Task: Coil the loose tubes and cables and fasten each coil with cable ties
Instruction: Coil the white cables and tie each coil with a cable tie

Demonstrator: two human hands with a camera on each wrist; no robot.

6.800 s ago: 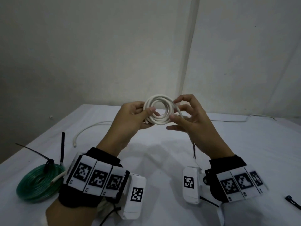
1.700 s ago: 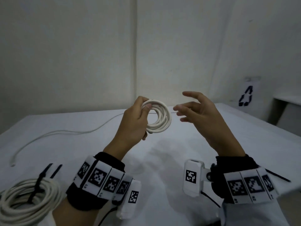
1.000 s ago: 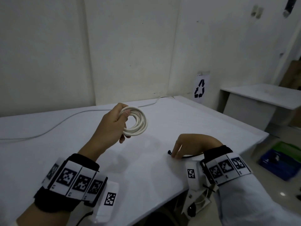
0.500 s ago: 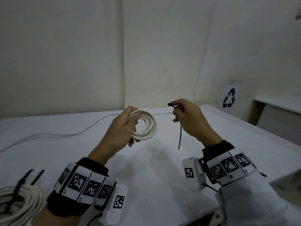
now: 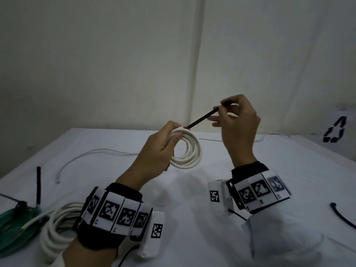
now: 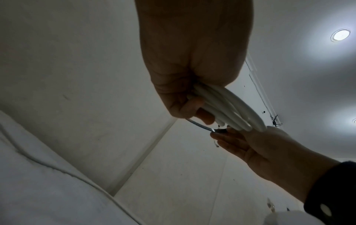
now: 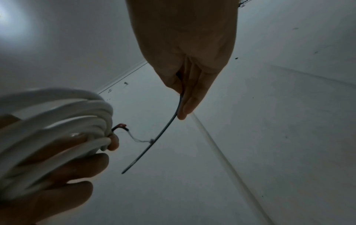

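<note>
A bare workroom is suggested by plain white walls (image 5: 96, 64), a cloth-covered surface (image 5: 289, 170) and a recycling sign (image 5: 334, 132).

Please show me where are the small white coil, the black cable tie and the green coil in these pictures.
small white coil (image 5: 189, 153): head view, on its right-hand loops.
black cable tie (image 5: 203, 118): head view, middle of the strap.
green coil (image 5: 11, 228): head view, on its windings at the left edge.

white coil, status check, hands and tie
Left hand grips white coil. Right hand pinches black cable tie, not yet round coil. Nothing in the way.
</note>
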